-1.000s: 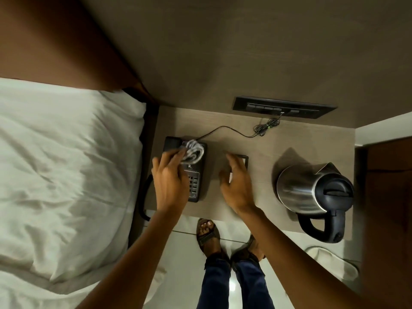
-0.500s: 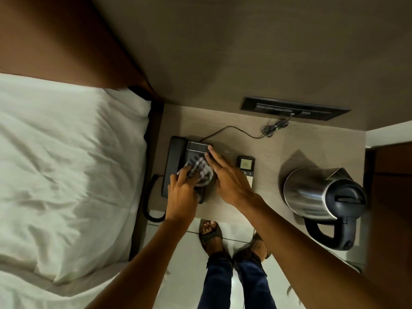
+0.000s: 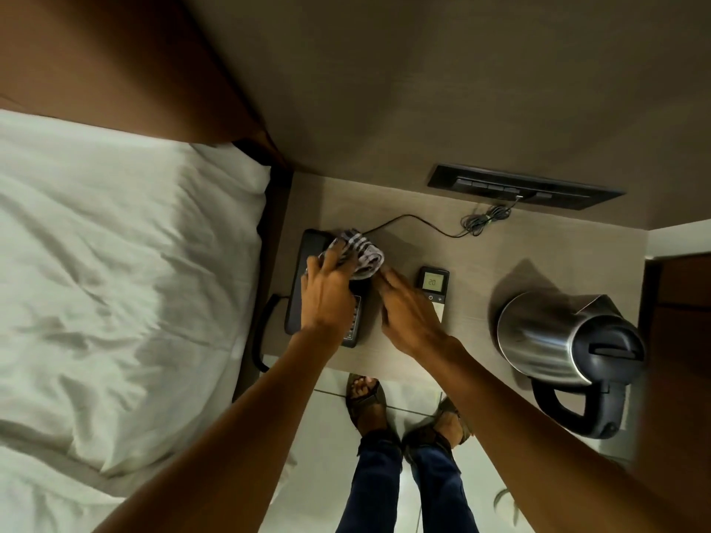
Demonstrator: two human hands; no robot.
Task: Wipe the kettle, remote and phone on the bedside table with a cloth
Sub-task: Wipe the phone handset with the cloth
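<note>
A black desk phone [image 3: 307, 263] lies at the left of the bedside table [image 3: 477, 259]. My left hand [image 3: 327, 294] presses a bunched checked cloth [image 3: 358, 253] onto the phone's far end and hides most of the keypad. My right hand [image 3: 408, 313] lies flat with fingers stretched against the phone's right side, fingertips near the cloth. A remote [image 3: 434, 286] with a lit display lies just right of that hand. The steel kettle [image 3: 554, 340] with a black lid and handle stands at the right.
A white bed [image 3: 115, 282] borders the table on the left. A black wall panel [image 3: 523, 186] sits behind the table, with the phone's thin cable [image 3: 423, 223] and a coiled bundle below it. The handset cord [image 3: 263, 332] hangs at the table's left edge. My sandalled feet [image 3: 384, 402] stand below.
My left hand has pushed the cloth from the keypad up to the phone's far end. My right hand has left the remote and now rests along the phone's right side.
</note>
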